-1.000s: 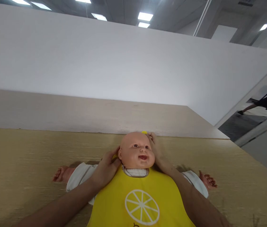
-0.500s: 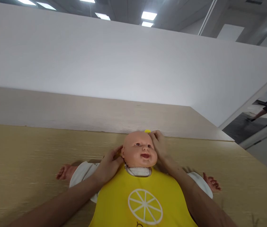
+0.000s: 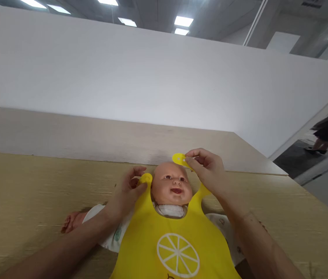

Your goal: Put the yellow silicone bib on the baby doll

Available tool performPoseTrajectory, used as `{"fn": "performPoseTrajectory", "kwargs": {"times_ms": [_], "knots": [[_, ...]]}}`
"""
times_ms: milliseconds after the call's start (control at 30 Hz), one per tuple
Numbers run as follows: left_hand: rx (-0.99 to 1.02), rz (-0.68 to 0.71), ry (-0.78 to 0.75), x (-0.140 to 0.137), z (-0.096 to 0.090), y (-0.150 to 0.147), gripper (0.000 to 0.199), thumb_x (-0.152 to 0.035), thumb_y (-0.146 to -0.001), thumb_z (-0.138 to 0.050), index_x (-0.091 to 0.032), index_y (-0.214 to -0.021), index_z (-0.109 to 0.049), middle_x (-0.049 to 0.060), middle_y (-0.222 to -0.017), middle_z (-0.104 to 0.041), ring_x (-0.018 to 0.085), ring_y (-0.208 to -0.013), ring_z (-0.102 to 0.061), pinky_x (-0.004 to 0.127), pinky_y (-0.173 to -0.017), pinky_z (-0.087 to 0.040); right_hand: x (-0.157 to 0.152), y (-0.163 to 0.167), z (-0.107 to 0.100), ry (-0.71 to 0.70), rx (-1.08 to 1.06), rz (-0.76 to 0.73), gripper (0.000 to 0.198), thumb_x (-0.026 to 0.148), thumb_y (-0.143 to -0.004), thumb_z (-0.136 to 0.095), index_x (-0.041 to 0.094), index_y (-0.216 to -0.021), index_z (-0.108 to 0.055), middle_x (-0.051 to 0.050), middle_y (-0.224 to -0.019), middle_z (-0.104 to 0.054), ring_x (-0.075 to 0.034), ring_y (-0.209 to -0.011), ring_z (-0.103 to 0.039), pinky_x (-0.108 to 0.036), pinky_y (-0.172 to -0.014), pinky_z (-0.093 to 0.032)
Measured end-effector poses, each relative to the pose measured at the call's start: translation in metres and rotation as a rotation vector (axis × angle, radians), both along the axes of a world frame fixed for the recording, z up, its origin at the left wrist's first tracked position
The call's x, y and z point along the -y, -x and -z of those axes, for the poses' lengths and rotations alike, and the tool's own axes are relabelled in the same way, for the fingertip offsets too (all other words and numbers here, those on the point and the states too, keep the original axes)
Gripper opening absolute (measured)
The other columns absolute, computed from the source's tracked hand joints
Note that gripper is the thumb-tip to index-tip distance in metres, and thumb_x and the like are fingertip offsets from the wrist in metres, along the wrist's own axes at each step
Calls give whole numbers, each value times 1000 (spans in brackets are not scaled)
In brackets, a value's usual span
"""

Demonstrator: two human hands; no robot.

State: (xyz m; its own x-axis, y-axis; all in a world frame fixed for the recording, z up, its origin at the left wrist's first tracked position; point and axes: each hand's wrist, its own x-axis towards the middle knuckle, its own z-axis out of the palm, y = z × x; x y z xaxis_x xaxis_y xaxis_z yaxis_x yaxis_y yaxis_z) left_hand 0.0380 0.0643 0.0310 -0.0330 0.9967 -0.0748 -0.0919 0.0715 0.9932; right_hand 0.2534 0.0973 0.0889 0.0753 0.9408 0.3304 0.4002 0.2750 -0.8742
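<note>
A baby doll [image 3: 172, 184] lies face up, with a yellow bib [image 3: 143, 248] printed with a white citrus slice over its chest. Beside the doll's head, my left hand [image 3: 127, 195] pinches the bib's rounded left neck strap. My right hand [image 3: 206, 168] grips the other strap, whose end with small holes [image 3: 179, 158] sticks out above the doll's forehead. The two strap ends are apart. White sleeves cover the doll's arms, and my right forearm mostly hides one doll hand.
The doll rests on a wooden table [image 3: 36, 193]. A paler raised board [image 3: 100, 135] runs along its back, before a white partition [image 3: 152, 77]. At the far right, a person's legs [image 3: 322, 143] show beyond the partition.
Both strap ends have come up from beside and behind the doll's head into view. My right hand has risen with its strap; my left hand has shifted outward. The person at right has moved.
</note>
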Motion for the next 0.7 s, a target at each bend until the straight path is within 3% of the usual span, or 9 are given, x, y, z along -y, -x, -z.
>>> {"fn": "performPoseTrajectory", "kwargs": {"times_ms": [167, 333, 500, 700], "knots": [[9, 17, -198, 12, -23, 2, 41, -31, -67, -70, -20, -103, -53, 1, -93, -57, 11, -76, -59, 20, -62, -46, 28, 15, -15, 21, -16, -317, 18, 32, -77, -63, 21, -91, -59, -2, -80, -62, -14, -74, -58, -25, -62, -46], [-32, 149, -390, 26, -29, 2, 24, -25, -75, -66, -21, -95, -54, 2, -93, -61, 13, -84, -61, 24, -74, -49, 47, 30, -19, 36, 110, -561, 3, 23, -81, -59, 20, -81, -57, -5, -100, -61, -16, -92, -58, -31, -80, -49], [-79, 214, -548, 32, -22, 3, 20, -21, -80, -63, -25, -97, -55, 0, -100, -63, 11, -91, -60, 22, -79, -48, 52, 32, -19, 97, 54, -650, 4, 21, -82, -57, 20, -82, -54, -6, -112, -56, -17, -101, -56, -32, -84, -49], [-171, 121, -540, 30, -35, 4, 17, -28, -86, -55, -22, -102, -54, 1, -97, -62, 12, -87, -60, 25, -79, -48, 54, 26, -25, 101, 64, -519, 7, 28, -84, -57, 21, -83, -55, -2, -90, -60, -13, -82, -58, -27, -73, -48]]}}
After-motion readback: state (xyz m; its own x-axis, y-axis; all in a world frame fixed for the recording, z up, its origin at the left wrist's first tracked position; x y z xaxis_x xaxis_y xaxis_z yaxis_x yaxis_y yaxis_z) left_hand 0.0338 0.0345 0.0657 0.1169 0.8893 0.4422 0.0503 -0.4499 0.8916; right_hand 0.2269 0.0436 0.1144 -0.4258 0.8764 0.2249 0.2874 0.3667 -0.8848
